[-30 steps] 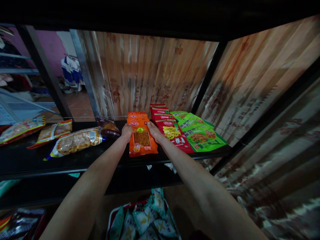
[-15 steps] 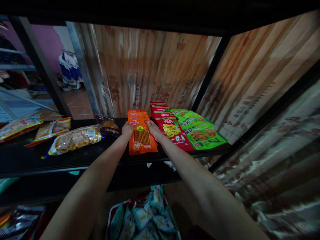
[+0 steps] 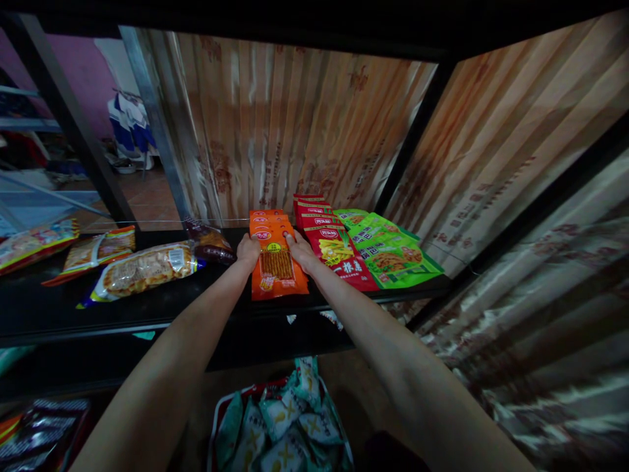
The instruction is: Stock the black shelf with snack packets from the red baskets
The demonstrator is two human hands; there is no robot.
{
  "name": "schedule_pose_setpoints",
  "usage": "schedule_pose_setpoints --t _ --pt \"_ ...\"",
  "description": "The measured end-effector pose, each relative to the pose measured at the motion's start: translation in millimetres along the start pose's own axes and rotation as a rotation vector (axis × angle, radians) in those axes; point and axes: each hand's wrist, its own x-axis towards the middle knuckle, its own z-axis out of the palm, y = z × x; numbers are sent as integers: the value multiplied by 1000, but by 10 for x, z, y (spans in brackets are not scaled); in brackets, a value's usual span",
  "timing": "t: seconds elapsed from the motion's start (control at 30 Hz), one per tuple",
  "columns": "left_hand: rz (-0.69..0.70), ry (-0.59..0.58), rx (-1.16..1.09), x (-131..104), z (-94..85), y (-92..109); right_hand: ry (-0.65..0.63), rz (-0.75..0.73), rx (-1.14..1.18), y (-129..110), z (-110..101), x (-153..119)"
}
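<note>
Several orange snack packets [image 3: 276, 265] lie overlapping in a row on the black shelf, the front one printed with brown sticks. My left hand [image 3: 249, 250] grips the left edge of the front packet, fingers closed and partly hidden. On its right edge my right hand [image 3: 299, 253] pinches with the thumb on top. Just right of that hand is a row of red snack packets [image 3: 339, 248], overlapping from front to back. Green snack packets [image 3: 393, 255] lie beyond them at the right end.
Left on the shelf [image 3: 122, 322] lie a dark brown packet [image 3: 211, 246], a long clear bag of baked snacks [image 3: 147, 270] and other bags. Below stands a red-and-white basket [image 3: 215, 419] full of pale green packets [image 3: 280, 416]. Dark posts and a curtain [image 3: 304, 118] bound the shelf.
The view has shifted slightly, so the shelf sits a little higher and further left. Both hands stay at the edges of the orange packet; no clear movement of the packets shows.
</note>
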Motion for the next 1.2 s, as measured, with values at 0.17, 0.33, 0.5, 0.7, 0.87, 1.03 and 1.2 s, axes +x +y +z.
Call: schedule_pose_setpoints --t 0.17,0.33,0.5,0.7,0.87,1.03,1.2 --pt "-2 -15 59 -68 -90 60 33 45 -71 -120 -42 -79" --pt "8 -25 107 -198 -181 194 38 44 -115 -265 -71 -109" --pt "74 -25 134 -396 -257 314 54 -58 -210 -381 -87 -188" --pt "292 40 132 -739 -298 458 57 -212 -234 -466 -152 -427" --pt "320 -61 -5 -1225 -200 556 122 -264 -219 -427 -304 -783" --pt "351 -276 -179 -1886 -15 415 268 -332 -90 -91 -698 -1300" --pt "267 -403 -155 -2266 137 385 398 -132 -70 310 -1187 -1618"
